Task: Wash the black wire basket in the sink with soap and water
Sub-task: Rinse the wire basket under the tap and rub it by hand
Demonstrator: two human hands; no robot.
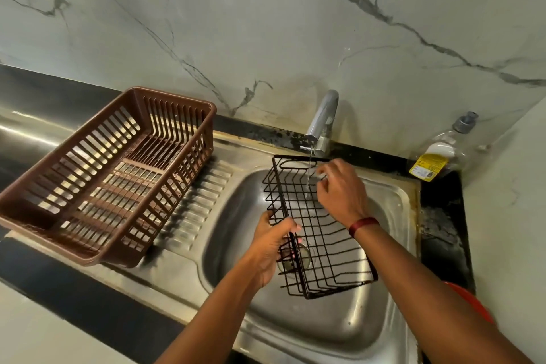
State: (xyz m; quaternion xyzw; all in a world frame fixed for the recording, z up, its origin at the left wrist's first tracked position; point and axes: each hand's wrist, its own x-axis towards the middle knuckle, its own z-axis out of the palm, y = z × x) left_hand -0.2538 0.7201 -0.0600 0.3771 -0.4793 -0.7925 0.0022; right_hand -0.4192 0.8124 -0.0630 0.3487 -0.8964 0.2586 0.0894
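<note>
The black wire basket hangs tilted over the steel sink. My left hand grips its long left rim near the middle. My right hand rests on the basket's far end, fingers curled on the wires right under the tap. A thin stream of water runs from the tap onto the wires beside my right fingers. A red band sits on my right wrist. A clear soap bottle with a yellow label lies at the sink's back right corner.
A brown plastic dish basket stands empty on the ribbed steel drainboard left of the sink. The marble wall rises behind. A red object shows at the right edge past my forearm. The sink drain lies under the basket.
</note>
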